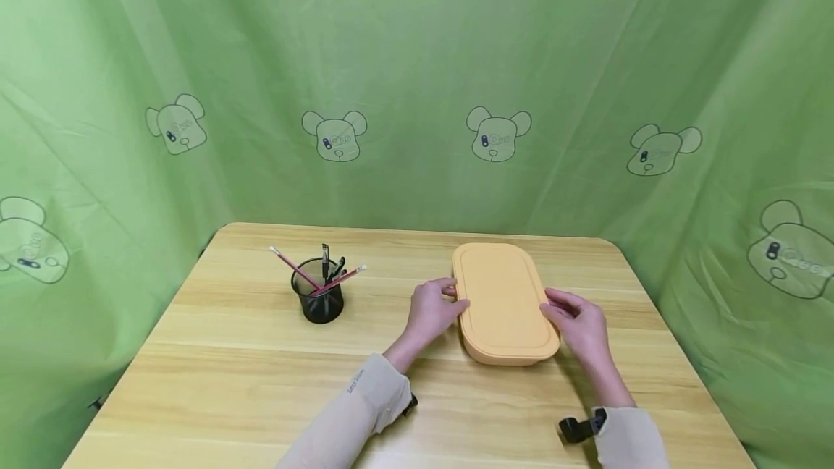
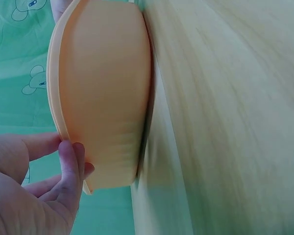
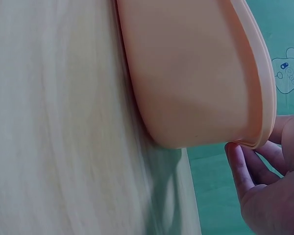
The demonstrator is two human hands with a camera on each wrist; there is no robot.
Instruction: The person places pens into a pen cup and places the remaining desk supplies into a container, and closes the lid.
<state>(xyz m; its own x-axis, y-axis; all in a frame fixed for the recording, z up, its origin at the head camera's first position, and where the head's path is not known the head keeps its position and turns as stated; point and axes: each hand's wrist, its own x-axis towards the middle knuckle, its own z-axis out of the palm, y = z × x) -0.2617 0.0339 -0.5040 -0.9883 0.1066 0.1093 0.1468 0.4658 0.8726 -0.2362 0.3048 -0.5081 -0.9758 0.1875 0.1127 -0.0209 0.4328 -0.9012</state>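
A light-orange rounded rectangular box [image 1: 504, 302] with its lid on lies on the right half of the table. My left hand [image 1: 431, 308] pinches the lid rim at the box's left long side, thumb on top and fingertips below the lip. On the opposite side my right hand [image 1: 582, 324] grips the rim in the same manner. The left wrist view shows the smooth side wall [image 2: 105, 93] and the left fingers [image 2: 71, 164] curled under the lip. From the right wrist, the box's rounded end [image 3: 201, 112] is visible, close over the tabletop.
A black mesh pen cup [image 1: 321, 302] stands left of the box, holding pens and two red pencils with white ends. The wooden table [image 1: 260, 382] has rounded back corners. A green curtain [image 1: 417, 35] with bear-head prints hangs behind and at both sides.
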